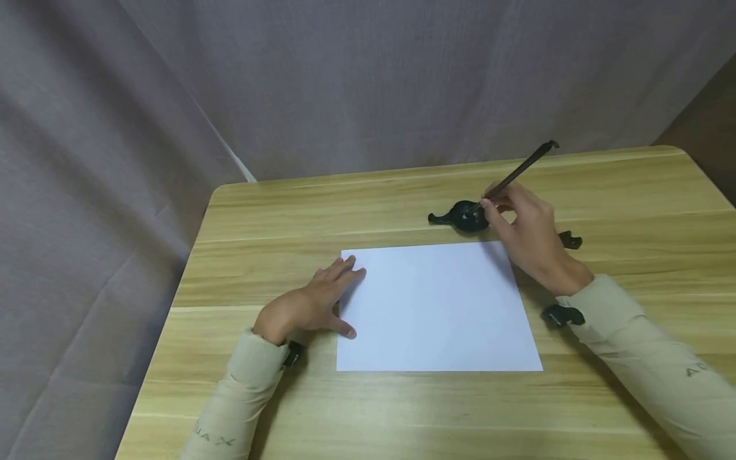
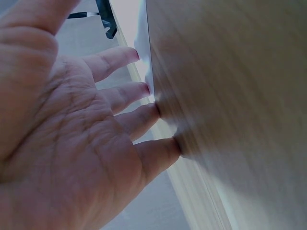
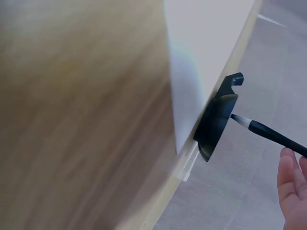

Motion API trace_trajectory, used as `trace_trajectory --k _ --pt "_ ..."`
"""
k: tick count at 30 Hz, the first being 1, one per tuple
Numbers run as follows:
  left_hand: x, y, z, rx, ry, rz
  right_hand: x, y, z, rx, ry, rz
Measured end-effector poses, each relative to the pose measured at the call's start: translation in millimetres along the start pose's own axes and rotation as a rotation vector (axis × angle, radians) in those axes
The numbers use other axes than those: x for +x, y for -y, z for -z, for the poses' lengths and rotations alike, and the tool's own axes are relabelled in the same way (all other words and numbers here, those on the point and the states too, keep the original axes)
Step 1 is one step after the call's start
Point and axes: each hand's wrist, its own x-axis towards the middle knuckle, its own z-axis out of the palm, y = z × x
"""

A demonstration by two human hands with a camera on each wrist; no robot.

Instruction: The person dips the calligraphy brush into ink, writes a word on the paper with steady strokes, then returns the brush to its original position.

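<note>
My right hand (image 1: 526, 230) pinches a black-handled writing brush (image 1: 520, 171), handle slanting up to the right. In the right wrist view the brush's bristles (image 3: 241, 120), pale above and dark at the tip, are at the rim of a small black ink dish (image 3: 218, 117). That dish (image 1: 464, 218) has a curled handle at its left and stands just beyond a white sheet of paper (image 1: 431, 306). My left hand (image 1: 313, 297) is spread at the sheet's left edge, thumb and some fingers over the paper. Its fingertips (image 2: 165, 146) touch down by the edge.
A small dark piece with a notched edge (image 1: 571, 240) lies right of the dish, partly hidden by my right wrist. The wooden table (image 1: 253, 223) has its far edge close to a grey curtain (image 1: 368, 83).
</note>
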Motion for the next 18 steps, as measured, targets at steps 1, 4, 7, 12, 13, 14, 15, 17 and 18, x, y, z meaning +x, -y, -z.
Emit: trace_trajectory --k 1,4,7,12,13,14,15,17,18 --pt "0.1 0.2 0.0 -0.003 0.001 0.001 1.2 0.1 -1.1 0.019 -0.017 -0.008" --pt "0.4 0.9 0.1 -0.009 0.003 0.006 4.1 0.4 -3.3 0.057 -0.062 -0.037" --pt "0.7 1.5 0.5 -0.012 0.004 0.007 6.4 -0.1 -4.2 0.083 -0.089 -0.078" --pt "1.0 2.5 1.2 -0.015 0.001 -0.001 7.2 -0.9 -4.2 0.106 -0.102 -0.129" --pt "1.1 2.6 1.1 -0.015 0.000 -0.002 6.8 -0.9 -4.0 0.101 -0.100 -0.134" --pt "1.1 2.7 1.1 -0.016 -0.001 -0.004 6.2 -1.1 -3.9 0.099 -0.097 -0.139" --pt "1.3 3.0 0.9 -0.016 -0.001 -0.004 5.6 -1.2 -3.8 0.094 -0.094 -0.145" --pt "1.3 3.0 0.6 -0.016 -0.001 -0.004 4.2 -0.8 -3.0 0.094 -0.090 -0.165" --pt "1.3 2.9 0.6 -0.016 0.000 -0.002 3.6 -0.4 -2.4 0.090 -0.093 -0.179"
